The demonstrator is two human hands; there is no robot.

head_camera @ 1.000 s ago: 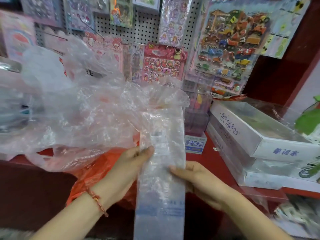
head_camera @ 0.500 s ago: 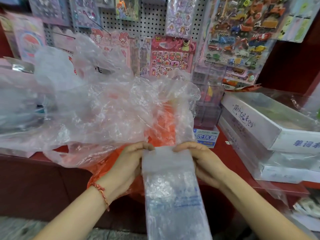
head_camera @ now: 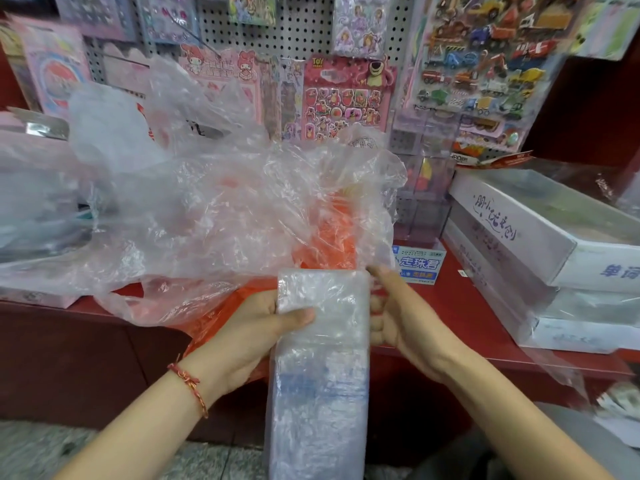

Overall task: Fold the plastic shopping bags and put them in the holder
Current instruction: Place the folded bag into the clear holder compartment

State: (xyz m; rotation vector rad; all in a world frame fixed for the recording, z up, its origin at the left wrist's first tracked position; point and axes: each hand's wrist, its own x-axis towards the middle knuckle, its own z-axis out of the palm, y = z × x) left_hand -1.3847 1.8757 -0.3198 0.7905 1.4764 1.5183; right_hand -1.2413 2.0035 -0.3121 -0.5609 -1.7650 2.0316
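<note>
Here, a folded bag (head_camera: 322, 375) hangs before a red counter (head_camera: 450, 306).

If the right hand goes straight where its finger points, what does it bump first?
Probably the loose clear bag just beyond the forefinger of the right hand, with the orange bag behind it; depth is unclear.

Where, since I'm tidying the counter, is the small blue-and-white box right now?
In the head view, the small blue-and-white box stands on the red counter, right of centre, just beyond the right hand.
</note>
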